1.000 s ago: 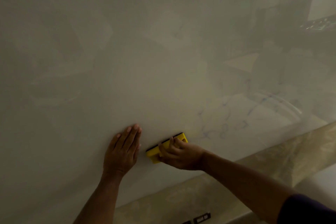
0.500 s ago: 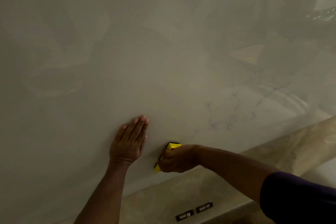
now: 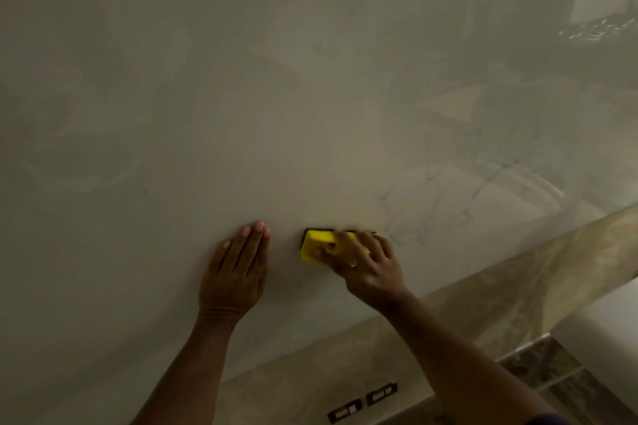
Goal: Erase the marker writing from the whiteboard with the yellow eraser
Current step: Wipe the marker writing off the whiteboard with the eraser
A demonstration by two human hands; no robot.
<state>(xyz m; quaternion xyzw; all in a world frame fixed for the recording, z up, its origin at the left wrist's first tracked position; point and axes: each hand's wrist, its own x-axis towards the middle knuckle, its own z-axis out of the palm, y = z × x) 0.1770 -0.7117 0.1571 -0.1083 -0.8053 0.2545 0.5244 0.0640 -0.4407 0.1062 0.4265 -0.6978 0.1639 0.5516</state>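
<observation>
A large glossy whiteboard (image 3: 241, 114) fills most of the head view. Faint blue marker writing (image 3: 435, 210) shows low on its right side. My right hand (image 3: 369, 266) holds the yellow eraser (image 3: 317, 245) flat against the board, just left of the writing, fingers spread over its back; a dark felt edge shows along the eraser's top. My left hand (image 3: 238, 272) rests flat on the board with straight fingers, a little left of the eraser and apart from it.
Below the board's lower edge runs a beige marbled wall strip (image 3: 448, 321) with two dark wall sockets (image 3: 362, 402). A white ledge (image 3: 600, 331) and tiled floor (image 3: 552, 376) lie at the lower right. Room reflections sit on the board's upper right.
My right hand has turned the eraser from on edge to lying flat and level, and has slid it up and right toward the writing. My left hand stays planted on the board.
</observation>
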